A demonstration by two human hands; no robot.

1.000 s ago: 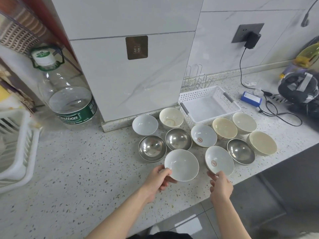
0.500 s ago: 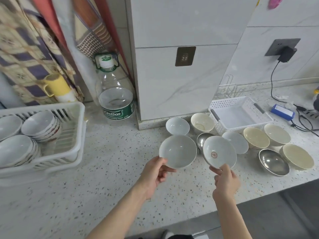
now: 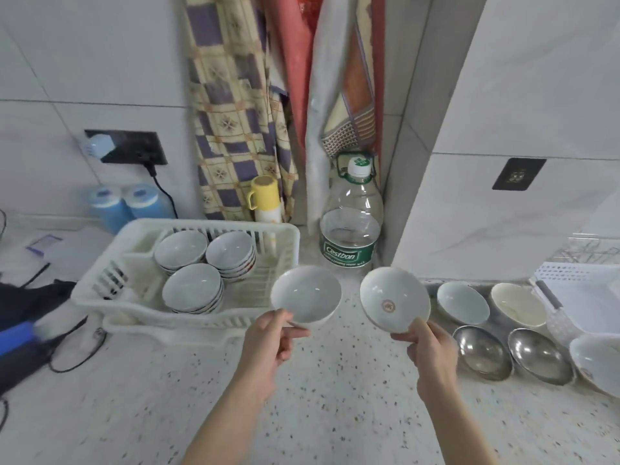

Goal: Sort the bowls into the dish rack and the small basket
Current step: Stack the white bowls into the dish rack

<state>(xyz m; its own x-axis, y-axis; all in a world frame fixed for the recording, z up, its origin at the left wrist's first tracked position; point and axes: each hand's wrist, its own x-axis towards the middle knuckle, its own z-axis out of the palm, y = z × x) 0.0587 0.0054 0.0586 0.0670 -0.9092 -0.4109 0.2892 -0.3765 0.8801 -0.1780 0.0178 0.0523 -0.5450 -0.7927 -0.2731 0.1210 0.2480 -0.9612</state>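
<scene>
The white dish rack [image 3: 100,290] at the counter's left already holds three stacks of white bowls [image 3: 193,288]. Your left hand [image 3: 268,344] pinches a plain white bowl [image 3: 306,297] by its rim just right of the rack. Your right hand [image 3: 432,350] grips a white bowl with a red emblem [image 3: 394,303], tilted toward you. The small basket [image 3: 583,297] sits at the right edge.

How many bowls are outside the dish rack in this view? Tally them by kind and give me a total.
White bowls: 4, one in the left hand, one in the right hand, two on the counter
Cream bowl: 1
Steel bowls: 2
Total: 7
</scene>
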